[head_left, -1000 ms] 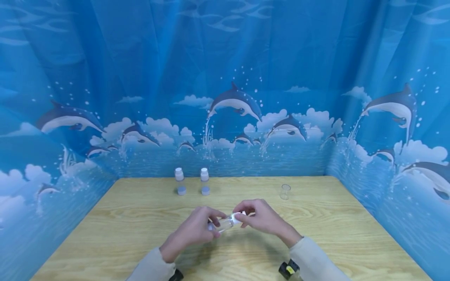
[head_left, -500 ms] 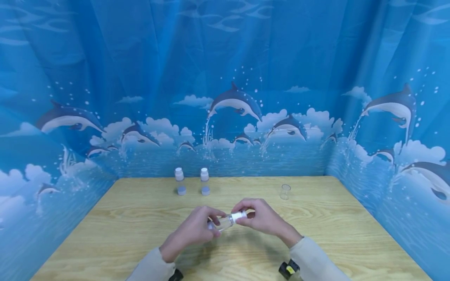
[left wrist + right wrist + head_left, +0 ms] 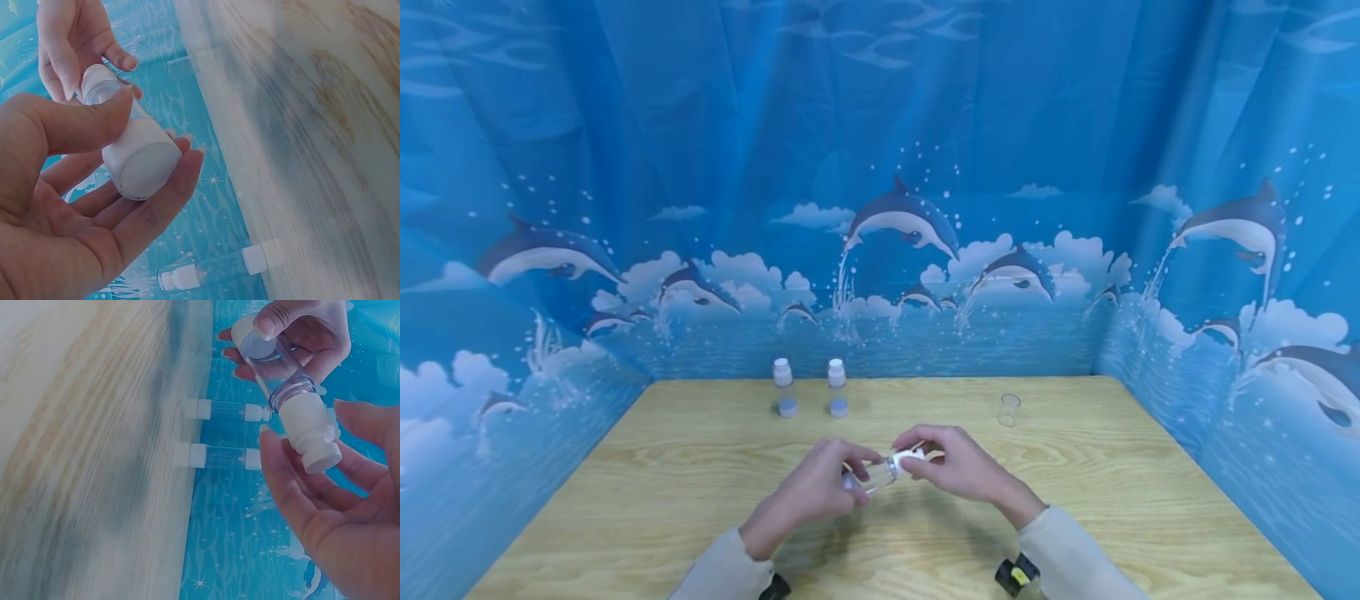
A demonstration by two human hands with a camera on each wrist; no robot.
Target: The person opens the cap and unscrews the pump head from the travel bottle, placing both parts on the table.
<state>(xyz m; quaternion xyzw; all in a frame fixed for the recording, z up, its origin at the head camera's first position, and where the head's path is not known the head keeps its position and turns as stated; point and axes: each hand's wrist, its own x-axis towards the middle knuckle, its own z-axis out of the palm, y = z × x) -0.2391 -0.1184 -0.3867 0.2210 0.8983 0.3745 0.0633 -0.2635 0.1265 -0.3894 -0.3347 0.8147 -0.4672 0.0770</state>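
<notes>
The bottle (image 3: 284, 378) was tilted, up over the counter (image 3: 647, 500) between both hands. The left hand (image 3: 823, 483) had its grip pinching the lower part, while the right hand (image 3: 958, 462) curved round the white top (image 3: 306, 425); couldn't tell if that grip was really pinching. Two more bottles (image 3: 837, 387) stood back left, plus a clear cup (image 3: 1009, 411) back right.

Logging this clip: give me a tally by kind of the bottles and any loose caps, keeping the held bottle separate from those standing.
Held pump bottle, in the left hand: 1
Standing pump bottles, the left one and the right one: 2
Loose clear cap: 1
Total: 4
</notes>
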